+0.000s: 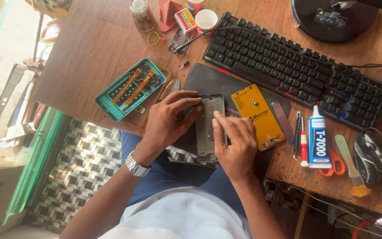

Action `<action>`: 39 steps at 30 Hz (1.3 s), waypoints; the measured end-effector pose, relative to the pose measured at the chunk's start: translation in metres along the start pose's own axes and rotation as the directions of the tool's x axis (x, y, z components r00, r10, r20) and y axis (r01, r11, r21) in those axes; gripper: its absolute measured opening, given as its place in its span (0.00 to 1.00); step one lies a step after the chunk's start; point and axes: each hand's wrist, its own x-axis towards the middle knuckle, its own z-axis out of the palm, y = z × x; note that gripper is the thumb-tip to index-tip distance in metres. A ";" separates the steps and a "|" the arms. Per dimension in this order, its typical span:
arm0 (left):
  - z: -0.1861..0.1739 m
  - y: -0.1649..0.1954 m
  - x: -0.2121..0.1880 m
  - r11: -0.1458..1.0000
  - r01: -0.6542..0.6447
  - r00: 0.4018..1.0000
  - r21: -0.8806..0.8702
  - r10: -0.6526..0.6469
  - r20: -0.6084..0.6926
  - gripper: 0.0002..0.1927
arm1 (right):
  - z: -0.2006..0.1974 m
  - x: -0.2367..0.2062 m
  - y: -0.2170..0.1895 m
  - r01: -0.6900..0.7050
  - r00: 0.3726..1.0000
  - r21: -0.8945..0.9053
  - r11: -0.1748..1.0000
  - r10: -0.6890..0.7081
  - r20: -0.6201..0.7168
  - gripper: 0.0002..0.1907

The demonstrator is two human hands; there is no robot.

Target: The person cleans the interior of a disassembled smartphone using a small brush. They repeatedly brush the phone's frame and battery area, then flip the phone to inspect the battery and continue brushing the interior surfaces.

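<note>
Both hands meet over a grey phone frame lying on a dark mat at the near edge of the wooden desk. On the frame's 9 o'clock side, the left hand, a metal watch on its wrist, curls round the frame's top corner, fingers closed on the edge. At the frame's 4 o'clock, the right hand presses its thumb on the frame's right side, fingers drawn together; whether they grip anything beneath cannot be told. Just at 3 o'clock of the frame lies a yellow phone battery, touching the right hand's fingers. Farther toward 3 o'clock sit tweezers and a glue tube. Toward 10 o'clock rests an opened teal phone. A black keyboard stretches at 1 o'clock.
</note>
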 end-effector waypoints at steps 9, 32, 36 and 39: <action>0.000 0.005 0.001 1.000 0.019 1.000 -0.015 -0.018 0.008 0.09 | -0.001 0.001 0.004 -0.119 0.993 0.067 0.991 0.117 0.024 0.08; -0.002 0.004 -0.006 1.000 -0.003 1.000 0.007 0.003 -0.011 0.08 | 0.003 -0.008 0.003 0.016 1.000 -0.030 0.999 -0.016 -0.012 0.07; 0.000 -0.001 -0.008 1.000 -0.014 1.000 -0.007 0.014 -0.004 0.08 | 0.003 -0.009 0.006 0.027 1.000 -0.009 1.000 -0.027 0.013 0.07; -0.001 -0.008 -0.011 0.999 -0.033 0.999 0.000 0.033 -0.014 0.08 | 0.006 -0.010 0.007 0.032 0.999 -0.041 0.999 -0.031 0.026 0.07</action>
